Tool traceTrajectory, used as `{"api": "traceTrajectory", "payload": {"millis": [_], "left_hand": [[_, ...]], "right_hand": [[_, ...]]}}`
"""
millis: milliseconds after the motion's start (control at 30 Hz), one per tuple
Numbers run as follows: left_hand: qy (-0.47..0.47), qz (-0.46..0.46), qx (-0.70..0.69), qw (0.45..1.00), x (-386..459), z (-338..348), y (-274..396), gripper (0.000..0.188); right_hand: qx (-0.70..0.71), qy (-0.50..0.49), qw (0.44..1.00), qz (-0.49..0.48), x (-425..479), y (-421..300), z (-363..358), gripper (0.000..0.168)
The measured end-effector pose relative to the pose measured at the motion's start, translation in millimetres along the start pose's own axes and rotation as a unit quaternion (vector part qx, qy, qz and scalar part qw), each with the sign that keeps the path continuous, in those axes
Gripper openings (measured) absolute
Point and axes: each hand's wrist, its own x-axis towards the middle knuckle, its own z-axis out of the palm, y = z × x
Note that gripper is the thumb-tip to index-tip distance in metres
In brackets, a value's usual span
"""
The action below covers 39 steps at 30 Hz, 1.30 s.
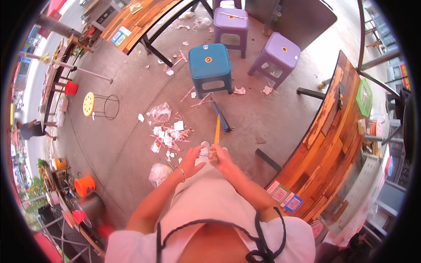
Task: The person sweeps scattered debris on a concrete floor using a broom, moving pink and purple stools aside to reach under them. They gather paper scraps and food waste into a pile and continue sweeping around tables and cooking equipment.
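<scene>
My right hand (223,158) grips the yellow handle (217,130) of a broom. The blue broom head (221,115) rests on the concrete floor, its dark bristles facing right. My left hand (190,161), a bracelet at its wrist, hangs beside the handle with fingers apart and nothing in them. Left of the broom lies a pile of litter (169,136), mostly crumpled white tissues and thin pinkish strips. A clear plastic bag (160,113) touches the pile's far side, and another plastic bag (160,175) lies nearer my left forearm. One shoe (204,148) shows just past my left fingertips.
Ahead stand a blue plastic stool (210,62) and purple stools (278,54), with scraps around their legs. A wooden table (329,141) runs along my right; another wooden table (144,16) is at far left. A yellow-topped stool (88,104) lies tipped over. An orange bucket (84,186) sits left.
</scene>
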Motion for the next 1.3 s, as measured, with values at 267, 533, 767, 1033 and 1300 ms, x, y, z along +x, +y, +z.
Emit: {"api": "traceTrajectory", "payload": {"millis": [267, 533, 767, 1033, 1300], "left_hand": [[-0.134, 0.077, -0.002, 0.988, 64.3, 4.1, -11.6, 0.051], [-0.267, -0.009, 0.023, 0.963, 117.0, 21.3, -43.3, 0.044], [-0.272, -0.057, 0.076, 0.958, 213.4, 19.2, -34.6, 0.041], [-0.196, -0.190, 0.046, 0.961, 380.8, 18.4, -6.6, 0.039], [-0.114, -0.127, 0.080, 0.982, 687.3, 71.3, -20.6, 0.040]], "right_hand": [[-0.043, 0.001, 0.999, 0.018, -78.9, -43.7, -19.0, 0.014], [-0.137, 0.109, 0.984, -0.027, -141.9, -43.6, -80.5, 0.017], [0.044, 0.157, 0.976, -0.144, -95.5, -99.2, -121.2, 0.014], [0.313, -0.008, 0.907, -0.282, -75.1, -223.9, -139.1, 0.024], [0.145, 0.204, 0.952, -0.174, -6.8, -295.1, -168.3, 0.013]]}}
